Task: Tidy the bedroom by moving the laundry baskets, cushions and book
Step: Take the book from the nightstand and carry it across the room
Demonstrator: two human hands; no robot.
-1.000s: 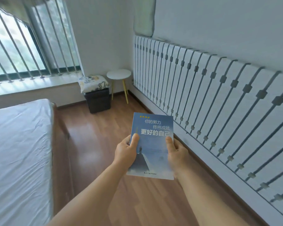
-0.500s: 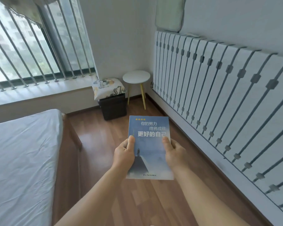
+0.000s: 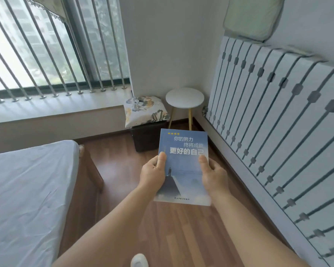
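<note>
A blue paperback book [image 3: 184, 164] is held flat in front of me above the wooden floor. My left hand [image 3: 152, 175] grips its left edge with the thumb on the cover, and my right hand [image 3: 214, 174] grips its right edge the same way. Beyond the book, a floral cushion [image 3: 145, 110] lies on a dark box-shaped basket [image 3: 146, 137] in the corner. A pale green cushion [image 3: 253, 16] rests on top of the white panelled frame [image 3: 278, 112] along the right wall.
A round white side table [image 3: 184, 98] with yellow legs stands in the corner right of the dark basket. The bed with a white sheet [image 3: 25, 189] fills the left. A barred window and sill [image 3: 56, 110] run along the far wall. My white shoe [image 3: 139, 261] shows at the bottom.
I have walked toward the corner, so the side table, basket and floral cushion appear closer. Both hands keep the same hold on the book.
</note>
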